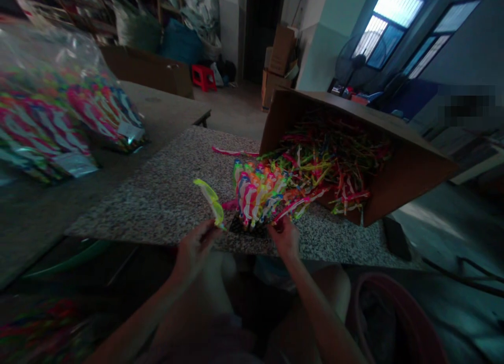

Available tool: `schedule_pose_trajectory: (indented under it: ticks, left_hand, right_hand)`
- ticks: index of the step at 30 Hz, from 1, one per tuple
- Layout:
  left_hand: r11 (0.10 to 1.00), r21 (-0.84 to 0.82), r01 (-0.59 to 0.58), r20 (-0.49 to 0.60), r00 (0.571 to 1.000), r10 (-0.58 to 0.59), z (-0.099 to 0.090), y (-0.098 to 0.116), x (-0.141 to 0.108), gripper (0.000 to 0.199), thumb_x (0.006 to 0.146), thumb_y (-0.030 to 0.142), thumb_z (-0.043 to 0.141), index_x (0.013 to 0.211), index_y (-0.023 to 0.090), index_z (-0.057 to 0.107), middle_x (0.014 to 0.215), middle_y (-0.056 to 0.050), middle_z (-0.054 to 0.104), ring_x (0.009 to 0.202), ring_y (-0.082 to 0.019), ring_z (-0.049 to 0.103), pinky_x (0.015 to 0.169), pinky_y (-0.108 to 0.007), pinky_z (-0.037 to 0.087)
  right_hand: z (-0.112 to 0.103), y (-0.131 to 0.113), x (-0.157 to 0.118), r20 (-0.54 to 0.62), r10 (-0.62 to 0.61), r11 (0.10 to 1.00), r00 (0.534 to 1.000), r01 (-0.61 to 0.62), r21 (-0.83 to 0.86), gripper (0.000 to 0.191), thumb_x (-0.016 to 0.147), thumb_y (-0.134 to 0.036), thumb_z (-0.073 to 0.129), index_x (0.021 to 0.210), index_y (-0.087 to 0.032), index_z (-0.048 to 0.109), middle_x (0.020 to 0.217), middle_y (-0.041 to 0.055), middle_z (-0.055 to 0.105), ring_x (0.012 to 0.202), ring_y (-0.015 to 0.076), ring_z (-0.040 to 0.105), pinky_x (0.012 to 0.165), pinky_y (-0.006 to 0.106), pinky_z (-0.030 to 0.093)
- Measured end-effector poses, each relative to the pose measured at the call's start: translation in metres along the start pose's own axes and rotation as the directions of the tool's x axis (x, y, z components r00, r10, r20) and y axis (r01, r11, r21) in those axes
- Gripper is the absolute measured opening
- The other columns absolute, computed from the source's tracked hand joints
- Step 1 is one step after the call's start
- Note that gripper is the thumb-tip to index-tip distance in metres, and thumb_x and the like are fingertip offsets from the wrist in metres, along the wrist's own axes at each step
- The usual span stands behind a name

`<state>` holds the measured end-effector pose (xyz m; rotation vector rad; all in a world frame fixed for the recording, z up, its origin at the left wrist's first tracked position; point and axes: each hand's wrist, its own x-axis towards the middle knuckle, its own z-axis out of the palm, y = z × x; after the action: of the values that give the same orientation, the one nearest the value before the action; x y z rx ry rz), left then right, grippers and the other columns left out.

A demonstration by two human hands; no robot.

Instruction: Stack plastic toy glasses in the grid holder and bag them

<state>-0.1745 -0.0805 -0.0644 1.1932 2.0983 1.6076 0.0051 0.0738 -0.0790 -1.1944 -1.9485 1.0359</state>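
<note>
My left hand (200, 242) pinches the lower end of a yellow-green strip-shaped piece (212, 200), which sticks up and leans left over the speckled tabletop (157, 196). My right hand (284, 237) is closed at the lower end of a pink and white piece (293, 209) that slants up to the right. Between the hands, a dense cluster of colourful pieces (255, 193) stands upright on a dark base (246, 227). Behind it to the right, a cardboard box (397, 196) lies on its side, its opening filled with loose colourful pieces (331, 148).
Clear plastic bags of similar pieces (98, 101) stand on a table at the left. One pink piece (232, 152) lies behind the cluster. A dark flat object (396, 239) rests at the right edge. A reddish tub (397, 311) is at lower right, a red stool (203, 78) farther back.
</note>
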Motion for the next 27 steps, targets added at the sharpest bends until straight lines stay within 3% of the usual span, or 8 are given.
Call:
schedule_pose_trajectory:
  ticks: [3,7,13,17,23,27]
  left_hand:
    - [0.991,0.070,-0.118,0.013,0.993,0.117,0.024,-0.020,0.023,0.033,0.082,0.042,0.049,0.092,0.013,0.061,0.089,-0.008,0.069,0.081,-0.019,0.065,0.076,-0.030,0.053]
    - [0.959,0.173,-0.224,0.088,0.973,0.211,0.041,-0.030,0.030,0.027,0.086,0.036,0.045,0.094,0.015,0.061,0.091,-0.007,0.068,0.082,-0.018,0.065,0.076,-0.029,0.052]
    - [0.937,0.264,-0.230,0.101,0.972,0.210,0.040,-0.031,0.028,0.027,0.089,0.032,0.039,0.095,0.016,0.061,0.097,-0.007,0.067,0.085,-0.017,0.064,0.080,-0.028,0.051]
    - [0.919,0.330,-0.217,0.120,0.975,0.187,0.042,-0.035,0.028,0.030,0.090,0.031,0.039,0.101,0.016,0.062,0.100,-0.008,0.067,0.086,-0.018,0.065,0.080,-0.029,0.052]
    - [0.875,0.428,-0.227,0.089,0.974,0.209,0.051,-0.051,0.030,0.032,0.090,0.031,0.041,0.112,0.017,0.060,0.107,-0.008,0.067,0.092,-0.020,0.065,0.083,-0.030,0.051]
    - [0.862,0.434,-0.262,0.103,0.965,0.242,0.043,-0.052,0.037,0.033,0.089,0.037,0.042,0.107,0.017,0.060,0.100,-0.008,0.068,0.084,-0.022,0.066,0.076,-0.031,0.053]
  right_hand:
    - [0.003,-0.008,0.001,-0.038,-0.002,0.990,0.999,-0.003,-0.140,0.019,0.075,-0.032,0.063,0.087,-0.017,0.059,0.074,0.0015,0.067,0.069,0.0153,0.064,0.066,0.023,0.046]
    - [0.008,-0.018,0.001,-0.054,-0.010,0.954,0.998,-0.007,-0.300,0.013,0.075,-0.026,0.062,0.084,-0.017,0.061,0.073,0.0019,0.068,0.069,0.0159,0.065,0.064,0.022,0.045]
    - [0.019,-0.020,0.001,-0.069,-0.011,0.936,0.998,-0.014,-0.351,0.029,0.077,-0.023,0.062,0.104,-0.014,0.058,0.081,0.0053,0.070,0.072,0.0181,0.066,0.064,0.024,0.046]
    - [0.014,-0.019,0.009,0.021,-0.005,0.936,1.000,0.012,-0.350,0.028,0.075,-0.021,0.064,0.101,-0.015,0.059,0.081,0.0045,0.070,0.074,0.0172,0.066,0.068,0.024,0.048]
    - [0.009,-0.024,0.029,0.149,-0.002,0.863,0.989,0.077,-0.500,0.025,0.072,-0.029,0.067,0.093,-0.016,0.063,0.085,0.0056,0.068,0.082,0.0186,0.065,0.073,0.025,0.049]
    - [0.010,-0.022,0.020,0.120,-0.004,0.875,0.993,0.061,-0.481,0.040,0.071,-0.028,0.069,0.108,-0.016,0.059,0.091,0.0061,0.067,0.086,0.0201,0.064,0.076,0.028,0.051]
